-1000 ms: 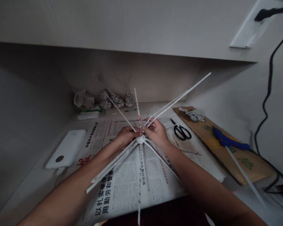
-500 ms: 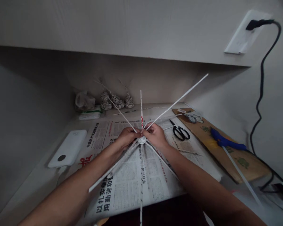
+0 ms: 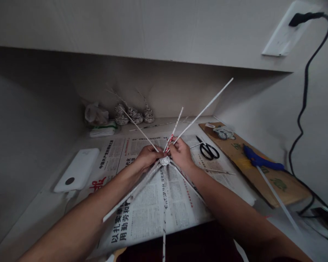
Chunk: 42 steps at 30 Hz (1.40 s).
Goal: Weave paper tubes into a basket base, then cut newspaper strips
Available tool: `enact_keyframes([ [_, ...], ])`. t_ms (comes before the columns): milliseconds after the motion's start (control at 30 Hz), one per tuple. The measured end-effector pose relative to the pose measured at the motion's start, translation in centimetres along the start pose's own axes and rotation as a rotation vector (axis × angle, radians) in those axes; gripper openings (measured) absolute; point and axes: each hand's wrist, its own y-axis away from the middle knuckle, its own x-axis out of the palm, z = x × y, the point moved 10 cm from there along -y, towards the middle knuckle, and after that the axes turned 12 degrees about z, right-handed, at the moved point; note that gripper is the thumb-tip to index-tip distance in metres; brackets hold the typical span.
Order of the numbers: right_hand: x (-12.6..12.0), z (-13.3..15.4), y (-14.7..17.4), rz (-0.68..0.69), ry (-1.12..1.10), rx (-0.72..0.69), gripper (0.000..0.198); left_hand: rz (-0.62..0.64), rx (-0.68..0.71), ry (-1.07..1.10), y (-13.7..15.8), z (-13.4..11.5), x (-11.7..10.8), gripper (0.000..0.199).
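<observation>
Between my hands is a small woven paper piece [image 3: 164, 160], a round knot with several rolled-paper sticks radiating from it. My left hand [image 3: 148, 157] is closed on its left side, thumb pressed near the knot. My right hand [image 3: 181, 153] pinches a paper stick [image 3: 177, 123] with red print at its lower part, just right of the knot. A longer white stick [image 3: 207, 106] slants up to the right past my right fingers. Other sticks point up left, down left, down right and straight toward me. The fingertips partly hide the weave.
Newspaper [image 3: 147, 203] covers the table. Black scissors [image 3: 208, 150] and a blue glue gun [image 3: 262, 160] on cardboard [image 3: 284, 189] lie right. A white power bank [image 3: 78, 170] is left. Woven paper gourds [image 3: 148, 114] and a plastic bag [image 3: 96, 113] stand at the back, below an overhanging panel [image 3: 142, 32].
The red-printed stick, upright before, now leans to the right, with my right fingers on it. My left hand stays at the knot. The camera view has shifted slightly.
</observation>
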Motion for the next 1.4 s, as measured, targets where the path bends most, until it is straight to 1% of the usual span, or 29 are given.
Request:
enact_keyframes([
  [100,0.2,-2.0,-0.3,-0.013,-0.265,0.145,0.025,-0.038,0.047,0.020,0.2,-0.5,0.0,0.038],
  [167,0.1,-2.6,-0.2,-0.045,-0.355,0.203,0.030,-0.040,0.079,0.021,0.3,-0.7,0.2,0.038],
  [267,-0.4,-2.0,-0.3,-0.079,-0.424,0.179,0.039,-0.005,0.106,0.005,0.2,-0.6,0.6,0.035],
  [333,-0.7,-1.7,-0.6,-0.074,-0.468,0.154,0.045,0.034,0.119,-0.029,0.0,-0.5,0.9,0.034],
  [467,-1.4,-1.3,-1.7,-0.057,-0.520,0.119,0.048,0.095,0.106,-0.136,-0.1,-0.3,1.6,0.031],
  [567,-2.4,-0.8,-2.1,-0.088,-0.463,0.085,0.046,0.090,0.073,-0.181,0.1,-0.3,1.7,0.030],
  [667,-3.0,-0.7,-1.7,-0.131,-0.394,0.097,0.040,0.039,0.054,-0.165,0.3,-0.3,1.3,0.032],
  [733,-2.4,-1.0,-1.4,-0.091,-0.343,0.143,0.034,-0.006,0.062,-0.112,0.2,-0.2,0.7,0.033],
  [867,-0.1,-1.9,-0.4,0.082,-0.202,0.265,0.013,-0.080,0.101,-0.027,-0.1,0.2,-0.4,0.033],
  [967,0.8,-1.9,-0.1,0.157,-0.192,0.272,0.005,-0.090,0.126,-0.009,-0.4,0.2,-0.8,0.033],
  [1100,0.4,-1.9,-0.2,0.177,-0.204,0.275,0.004,-0.081,0.120,-0.010,-0.4,0.3,-0.7,0.031],
  [1267,1.1,-1.6,0.4,0.324,-0.277,0.338,0.006,-0.065,0.138,-0.004,-0.4,0.1,-0.5,0.032],
  [1333,1.1,-1.4,0.7,0.344,-0.253,0.364,0.004,-0.048,0.137,0.010,-0.4,0.1,-0.4,0.034],
  [1400,1.0,-1.3,0.8,0.336,-0.235,0.384,0.003,-0.044,0.129,0.023,-0.4,0.2,-0.4,0.036],
])
